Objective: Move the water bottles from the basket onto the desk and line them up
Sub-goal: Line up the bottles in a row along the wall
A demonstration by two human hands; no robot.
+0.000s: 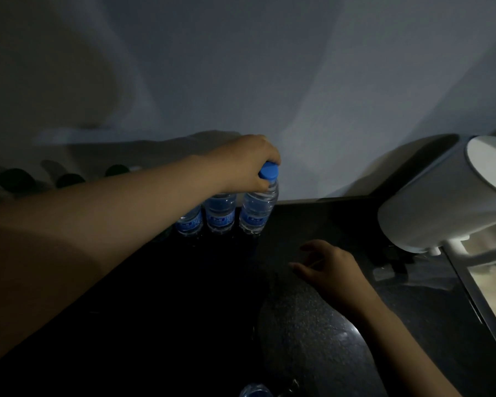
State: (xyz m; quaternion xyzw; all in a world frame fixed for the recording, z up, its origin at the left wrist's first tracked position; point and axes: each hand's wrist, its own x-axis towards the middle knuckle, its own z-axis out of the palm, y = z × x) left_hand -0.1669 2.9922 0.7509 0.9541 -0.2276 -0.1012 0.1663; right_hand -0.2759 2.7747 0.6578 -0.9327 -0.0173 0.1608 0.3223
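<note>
Holding by the blue cap looks best, because the water bottle (258, 209) is likely heavy with water and its thin clear sides may be squashed or slip. The cap is gripped by the left hand (248, 164). The right hand (331, 267) is kept open and empty above the dark desk (321, 222). The bottle is stood by the wall, just beside two other bottles (219, 212) with blue labels.

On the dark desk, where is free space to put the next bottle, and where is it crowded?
Free: the desk right of the held bottle, between it and the white kettle, behind the right hand. Crowded: left of that bottle, two more bottles stand close under the left hand.
</note>
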